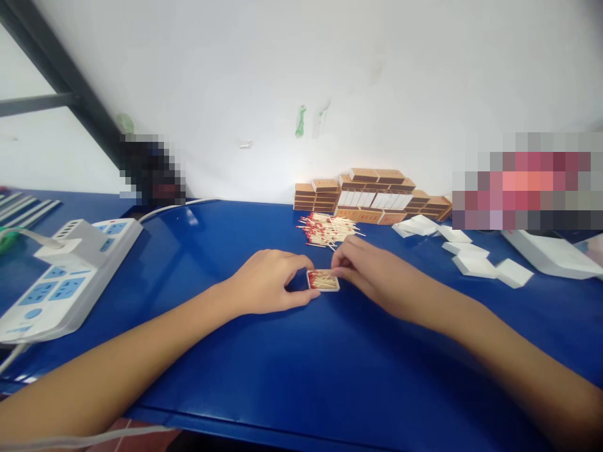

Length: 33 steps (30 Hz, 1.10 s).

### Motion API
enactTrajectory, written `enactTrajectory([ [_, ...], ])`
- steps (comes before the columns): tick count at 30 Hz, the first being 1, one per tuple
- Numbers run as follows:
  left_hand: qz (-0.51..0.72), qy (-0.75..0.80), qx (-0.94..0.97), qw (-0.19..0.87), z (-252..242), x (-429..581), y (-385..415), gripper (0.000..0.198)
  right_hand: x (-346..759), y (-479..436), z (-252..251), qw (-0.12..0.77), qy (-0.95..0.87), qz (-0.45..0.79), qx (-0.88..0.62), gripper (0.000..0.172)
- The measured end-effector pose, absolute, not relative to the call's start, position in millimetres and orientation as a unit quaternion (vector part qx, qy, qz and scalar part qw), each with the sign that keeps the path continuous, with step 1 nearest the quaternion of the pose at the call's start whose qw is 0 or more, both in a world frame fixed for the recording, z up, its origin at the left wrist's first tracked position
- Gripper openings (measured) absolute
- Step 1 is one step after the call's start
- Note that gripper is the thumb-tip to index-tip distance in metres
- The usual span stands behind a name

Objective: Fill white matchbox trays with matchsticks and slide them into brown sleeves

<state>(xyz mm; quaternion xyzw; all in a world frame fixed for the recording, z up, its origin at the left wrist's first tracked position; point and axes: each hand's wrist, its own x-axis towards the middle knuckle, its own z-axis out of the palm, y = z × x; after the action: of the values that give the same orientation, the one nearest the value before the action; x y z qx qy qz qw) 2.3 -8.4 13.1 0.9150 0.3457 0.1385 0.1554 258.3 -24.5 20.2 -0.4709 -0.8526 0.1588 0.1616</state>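
Observation:
A small white matchbox tray (324,289) lies on the blue table, filled with red-headed matches (322,279) that point left. My left hand (271,282) grips its left end, thumb at the near side and fingertips at the far side. At the tray's right end, the fingers of my right hand (360,267) are pinched together over the match ends; whether a match is between them is hidden. Just beyond the tray a loose pile of matches (325,230) lies on the table, most heads toward the left.
Brown matchboxes (358,215) are stacked against the white wall (235,81), with white trays among them. Several white trays (464,257) lie scattered at the right. A white power strip (85,295) with a plugged-in cable occupies the left of the blue table (282,376).

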Motion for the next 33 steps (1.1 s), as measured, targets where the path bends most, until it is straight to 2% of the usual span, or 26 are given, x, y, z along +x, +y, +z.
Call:
enactTrajectory([
  [5,0.145,0.336,0.919,0.144,12,2,-9,0.033,245,-34,17,0.114,-0.869,0.167,-0.452,0.016],
  [12,0.137,0.347,0.916,0.148,13,4,-9,0.030,246,-38,30,0.177,-0.866,0.187,-0.428,0.017],
  [19,0.149,0.337,0.917,0.154,12,2,-8,0.028,231,-65,28,0.077,-0.884,0.278,-0.367,0.009],
  [23,0.192,0.342,0.910,0.134,11,1,-7,0.033,230,-68,27,0.058,-0.883,0.277,-0.374,0.017],
  [26,0.163,0.352,0.912,0.135,10,1,-6,0.032,234,-62,33,0.107,-0.872,0.278,-0.389,0.017],
  [31,0.168,0.354,0.910,0.134,11,2,-7,0.034,243,-45,35,0.237,-0.815,0.290,-0.441,0.021],
  [33,0.168,0.347,0.913,0.132,11,2,-7,0.032,246,-39,32,0.282,-0.802,0.282,-0.444,0.028],
])
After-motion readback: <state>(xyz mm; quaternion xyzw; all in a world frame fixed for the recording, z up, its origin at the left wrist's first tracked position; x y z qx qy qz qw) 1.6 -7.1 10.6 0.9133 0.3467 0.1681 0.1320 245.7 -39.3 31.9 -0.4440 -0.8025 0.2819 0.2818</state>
